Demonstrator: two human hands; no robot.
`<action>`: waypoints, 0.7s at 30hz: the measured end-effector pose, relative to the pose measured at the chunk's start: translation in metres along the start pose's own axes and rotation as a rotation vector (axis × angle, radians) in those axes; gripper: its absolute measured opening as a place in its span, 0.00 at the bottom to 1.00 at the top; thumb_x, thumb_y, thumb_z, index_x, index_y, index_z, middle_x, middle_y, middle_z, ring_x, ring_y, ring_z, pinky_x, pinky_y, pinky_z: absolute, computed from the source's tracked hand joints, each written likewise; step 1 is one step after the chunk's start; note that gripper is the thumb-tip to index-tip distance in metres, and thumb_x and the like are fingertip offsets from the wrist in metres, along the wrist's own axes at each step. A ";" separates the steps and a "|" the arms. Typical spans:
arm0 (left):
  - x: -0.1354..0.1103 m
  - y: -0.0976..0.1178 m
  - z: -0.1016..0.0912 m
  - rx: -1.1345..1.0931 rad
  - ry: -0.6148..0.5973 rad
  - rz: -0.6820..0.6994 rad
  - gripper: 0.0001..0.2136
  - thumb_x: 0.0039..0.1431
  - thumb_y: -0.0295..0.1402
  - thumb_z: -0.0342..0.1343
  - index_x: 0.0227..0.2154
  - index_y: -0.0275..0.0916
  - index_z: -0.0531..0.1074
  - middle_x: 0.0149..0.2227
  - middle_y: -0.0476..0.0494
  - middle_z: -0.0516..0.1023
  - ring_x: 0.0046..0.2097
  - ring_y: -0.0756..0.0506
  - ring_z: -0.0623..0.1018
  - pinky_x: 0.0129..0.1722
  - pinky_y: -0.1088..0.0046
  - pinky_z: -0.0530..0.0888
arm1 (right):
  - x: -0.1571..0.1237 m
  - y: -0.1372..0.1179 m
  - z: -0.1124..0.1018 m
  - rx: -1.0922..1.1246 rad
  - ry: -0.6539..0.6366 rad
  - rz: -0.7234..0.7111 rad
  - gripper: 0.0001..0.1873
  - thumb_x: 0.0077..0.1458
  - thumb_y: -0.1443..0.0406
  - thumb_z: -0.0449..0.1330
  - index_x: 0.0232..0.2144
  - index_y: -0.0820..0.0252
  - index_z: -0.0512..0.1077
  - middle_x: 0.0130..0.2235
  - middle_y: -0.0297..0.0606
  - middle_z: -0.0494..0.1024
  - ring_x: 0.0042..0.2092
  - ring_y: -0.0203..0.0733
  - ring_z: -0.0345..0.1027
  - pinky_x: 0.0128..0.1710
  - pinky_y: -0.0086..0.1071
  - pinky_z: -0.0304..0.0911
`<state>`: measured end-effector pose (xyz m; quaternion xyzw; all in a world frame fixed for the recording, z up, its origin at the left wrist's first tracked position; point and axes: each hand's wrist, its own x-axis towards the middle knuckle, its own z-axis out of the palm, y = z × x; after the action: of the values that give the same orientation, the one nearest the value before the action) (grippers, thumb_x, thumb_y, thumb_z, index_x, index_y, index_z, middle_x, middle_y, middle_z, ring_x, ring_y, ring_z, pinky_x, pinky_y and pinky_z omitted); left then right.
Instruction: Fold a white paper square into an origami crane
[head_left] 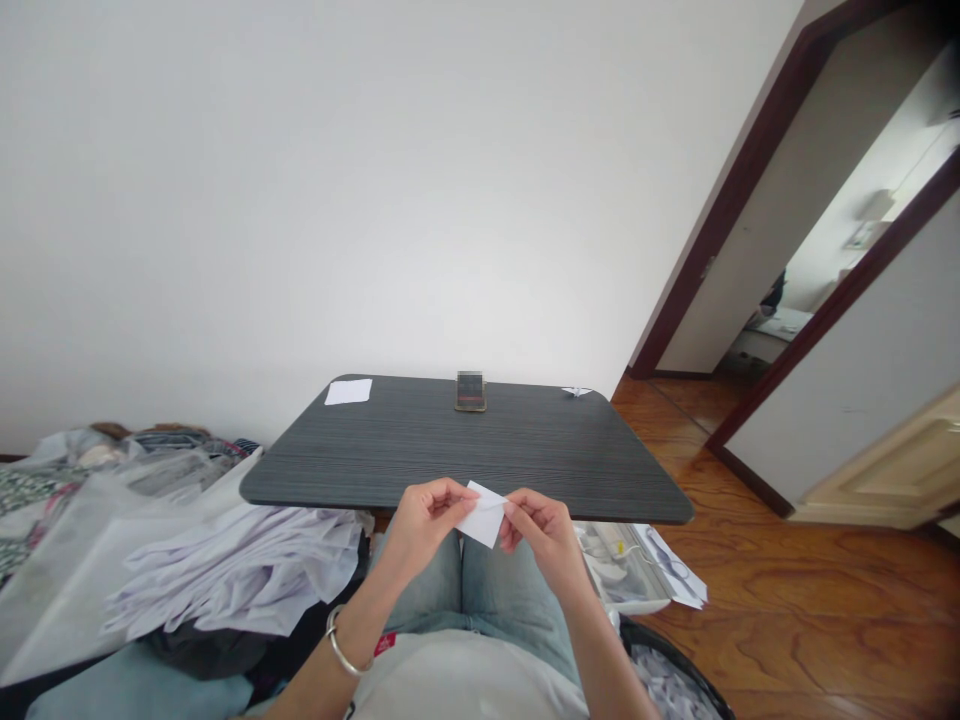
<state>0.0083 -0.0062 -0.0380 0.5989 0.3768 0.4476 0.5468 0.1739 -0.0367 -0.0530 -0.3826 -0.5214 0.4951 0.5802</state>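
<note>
A small white folded paper (482, 518) is held up between my two hands, just over the near edge of the dark table. My left hand (435, 512) pinches its left corner between thumb and fingers. At the opposite corner, my right hand (537, 525) grips the paper the same way. A crease line runs across the upper part of the paper. On the table's far left lies a flat white sheet (349, 391), and a small folded paper shape (577, 391) rests at the far right.
A phone (470, 391) stands at the back of the dark table (360, 450). White cloth (247, 570) is heaped on the left. Below the table's right side are a white tray (637, 606) with odds and ends and a black bin (720, 700) of paper scraps. A doorway opens at right.
</note>
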 end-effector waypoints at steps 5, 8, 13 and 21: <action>0.000 -0.001 -0.001 -0.012 -0.007 -0.006 0.07 0.48 0.33 0.60 0.27 0.33 0.75 0.25 0.46 0.78 0.26 0.51 0.72 0.27 0.78 0.66 | 0.003 0.001 -0.001 -0.030 -0.002 0.015 0.14 0.49 0.57 0.61 0.23 0.63 0.71 0.18 0.31 0.72 0.18 0.30 0.63 0.18 0.23 0.63; 0.000 -0.001 -0.001 -0.016 -0.021 -0.010 0.07 0.48 0.33 0.60 0.27 0.33 0.75 0.26 0.46 0.78 0.27 0.50 0.73 0.28 0.78 0.67 | 0.004 0.002 -0.001 -0.028 0.024 0.025 0.16 0.48 0.56 0.61 0.19 0.62 0.69 0.16 0.30 0.71 0.16 0.30 0.62 0.17 0.23 0.61; 0.000 0.002 0.001 -0.011 -0.026 -0.004 0.07 0.47 0.33 0.60 0.27 0.33 0.75 0.25 0.46 0.78 0.27 0.50 0.73 0.28 0.77 0.67 | 0.003 0.000 0.000 -0.035 0.028 0.038 0.18 0.49 0.55 0.60 0.18 0.62 0.68 0.15 0.31 0.70 0.16 0.29 0.62 0.16 0.22 0.61; 0.000 0.004 0.002 -0.025 -0.027 -0.025 0.07 0.46 0.33 0.61 0.26 0.32 0.75 0.26 0.45 0.78 0.28 0.49 0.74 0.29 0.76 0.68 | 0.003 0.000 0.003 -0.025 0.064 0.028 0.19 0.49 0.54 0.60 0.17 0.61 0.66 0.14 0.30 0.69 0.15 0.30 0.61 0.15 0.23 0.59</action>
<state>0.0104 -0.0076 -0.0337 0.5932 0.3710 0.4375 0.5649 0.1710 -0.0343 -0.0523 -0.4127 -0.5033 0.4840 0.5849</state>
